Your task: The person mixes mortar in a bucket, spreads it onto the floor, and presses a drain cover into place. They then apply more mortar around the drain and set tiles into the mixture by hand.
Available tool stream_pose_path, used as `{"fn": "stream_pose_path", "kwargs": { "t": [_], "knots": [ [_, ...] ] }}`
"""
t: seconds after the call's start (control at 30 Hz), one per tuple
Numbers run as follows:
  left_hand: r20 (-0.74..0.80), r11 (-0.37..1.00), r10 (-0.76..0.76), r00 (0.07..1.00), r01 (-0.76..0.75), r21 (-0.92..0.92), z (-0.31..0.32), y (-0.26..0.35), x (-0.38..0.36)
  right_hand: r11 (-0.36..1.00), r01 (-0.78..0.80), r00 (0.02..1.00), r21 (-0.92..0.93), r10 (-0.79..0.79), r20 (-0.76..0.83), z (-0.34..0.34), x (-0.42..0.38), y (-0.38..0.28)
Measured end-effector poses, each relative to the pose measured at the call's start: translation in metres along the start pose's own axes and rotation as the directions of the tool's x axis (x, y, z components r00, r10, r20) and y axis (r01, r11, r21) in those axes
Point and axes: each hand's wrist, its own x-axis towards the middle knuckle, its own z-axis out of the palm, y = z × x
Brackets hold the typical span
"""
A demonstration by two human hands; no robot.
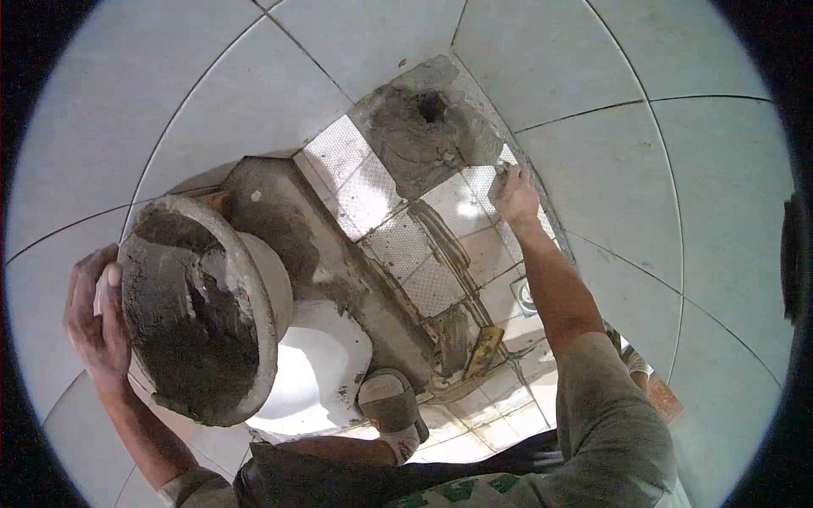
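My left hand (97, 317) grips the rim of a round basin (267, 339) at the left, which is tilted and coated inside with grey mortar (190, 313). My right hand (517, 196) is closed near the right wall, low over the small floor tiles (474, 190); a small greyish thing shows at its fingertips, too small to name. Just beyond that hand, in the corner, wet mortar (406, 135) surrounds a dark hole (430, 107).
A white ceramic fixture (313, 364) stands below the basin, beside a foot in a sandal (389, 402). A yellowish block (484, 351) lies on the mortar-streaked floor. A raised cement ledge (373, 296) runs diagonally. Large tiled walls (610, 169) enclose the corner.
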Motion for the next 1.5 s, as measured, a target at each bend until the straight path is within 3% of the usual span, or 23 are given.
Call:
{"fn": "stream_pose_path", "kwargs": {
  "t": [0.07, 0.17, 0.27, 0.37, 0.43, 0.5, 0.57, 0.6, 0.63, 0.67, 0.77, 0.83, 0.9, 0.97, 1.0, 1.03, 1.07, 1.17, 1.2, 1.27, 1.33, 1.4, 1.5],
  "knots": [
    [-0.055, 1.000, 0.007, 0.998, -0.007, -0.001, -0.002, -0.003, -0.015, 0.997, -0.041, 0.998, 0.059, 0.038, 0.051, -0.005, 0.001, 0.001],
    [-0.101, 0.998, -0.033, 0.994, 0.038, 0.050, -0.008, -0.011, -0.036, 0.996, -0.004, 0.999, 0.086, 0.009, -0.053, -0.027, -0.001, -0.002],
    [-0.176, 0.995, -0.073, 0.982, 0.083, 0.047, -0.005, -0.028, -0.057, 0.979, -0.116, 0.993, 0.165, 0.118, 0.001, -0.053, -0.004, -0.005],
    [-0.307, 0.989, -0.142, 0.941, 0.125, -0.074, 0.000, -0.037, -0.074, 0.961, -0.158, 0.985, 0.226, 0.138, 0.100, -0.069, -0.010, -0.001],
    [-0.399, 0.977, -0.208, 0.893, 0.175, -0.119, 0.001, -0.040, -0.084, 0.924, -0.289, 0.943, 0.253, 0.228, 0.244, -0.085, -0.018, -0.009],
    [-0.466, 0.955, -0.283, 0.838, 0.202, -0.216, 0.010, -0.058, -0.097, 0.943, -0.208, 0.943, 0.260, 0.123, 0.309, -0.104, -0.026, -0.007],
    [-0.540, 0.919, -0.387, 0.748, 0.265, -0.292, 0.011, -0.066, -0.117, 0.978, -0.050, 0.999, 0.203, 0.049, 0.011, -0.136, -0.058, -0.034],
    [-0.558, 0.910, -0.414, 0.719, 0.307, -0.279, 0.013, -0.059, -0.120, 0.915, -0.078, 0.963, 0.396, -0.035, 0.269, -0.168, -0.061, -0.045],
    [-0.541, 0.875, -0.479, 0.691, 0.430, -0.224, 0.012, -0.053, -0.128, 0.910, 0.055, 0.988, 0.410, -0.110, 0.112, -0.186, -0.075, -0.059],
    [-0.526, 0.826, -0.540, 0.658, 0.536, -0.177, 0.013, -0.048, -0.134, 0.904, 0.169, 0.958, 0.393, -0.244, 0.151, -0.214, -0.088, -0.083],
    [-0.377, 0.576, -0.807, 0.454, 0.464, -0.674, 0.039, -0.049, -0.149, 0.854, 0.342, 0.850, 0.393, -0.459, 0.259, -0.296, -0.116, -0.168],
    [-0.146, 0.299, -0.912, 0.383, 0.379, -0.876, 0.042, -0.052, -0.151, 0.678, 0.731, 0.663, 0.084, -0.734, 0.148, -0.327, -0.134, -0.235],
    [-0.076, 0.228, -0.918, 0.388, 0.363, -0.903, 0.036, -0.048, -0.143, 0.491, 0.871, 0.481, 0.019, -0.861, 0.165, -0.339, -0.151, -0.302],
    [0.005, 0.151, -0.918, 0.396, 0.361, -0.920, 0.039, -0.051, -0.144, 0.368, 0.919, 0.394, -0.142, -0.843, 0.367, -0.328, -0.162, -0.353],
    [0.031, 0.093, -0.895, 0.444, 0.256, -0.962, 0.047, -0.056, -0.146, 0.356, 0.924, 0.383, -0.142, -0.843, 0.378, -0.319, -0.167, -0.372],
    [0.045, 0.031, -0.869, 0.493, 0.147, -0.989, 0.050, -0.058, -0.146, 0.236, 0.964, 0.266, -0.124, -0.866, 0.423, -0.308, -0.170, -0.389],
    [0.064, -0.044, -0.886, 0.459, 0.055, -0.998, 0.050, -0.054, -0.144, 0.114, 0.989, 0.147, -0.098, -0.873, 0.466, -0.296, -0.175, -0.402],
    [0.084, -0.109, -0.873, 0.481, -0.024, -0.994, 0.054, -0.056, -0.146, -0.084, 0.966, 0.083, -0.244, -0.796, 0.600, -0.254, -0.188, -0.428],
    [0.042, -0.081, -0.883, 0.468, -0.064, -0.995, 0.055, -0.055, -0.146, -0.088, 0.967, 0.078, -0.239, -0.790, 0.608, -0.248, -0.195, -0.434],
    [0.005, -0.057, -0.890, 0.455, -0.101, -0.993, 0.056, -0.053, -0.144, 0.075, 0.983, 0.175, -0.170, -0.680, 0.712, -0.238, -0.203, -0.442],
    [-0.080, 0.091, -0.911, 0.404, 0.008, -0.996, 0.052, -0.049, -0.141, 0.097, 0.982, 0.185, -0.161, -0.660, 0.728, -0.228, -0.205, -0.440],
    [-0.077, 0.080, -0.912, 0.403, -0.009, -0.997, 0.058, -0.052, -0.142, 0.122, 0.980, 0.199, -0.158, -0.648, 0.736, -0.227, -0.205, -0.441],
    [-0.100, 0.116, -0.915, 0.390, 0.017, -0.993, 0.060, -0.054, -0.144, 0.077, 0.994, 0.104, -0.074, -0.557, 0.824, -0.232, -0.204, -0.444]
  ]
}}
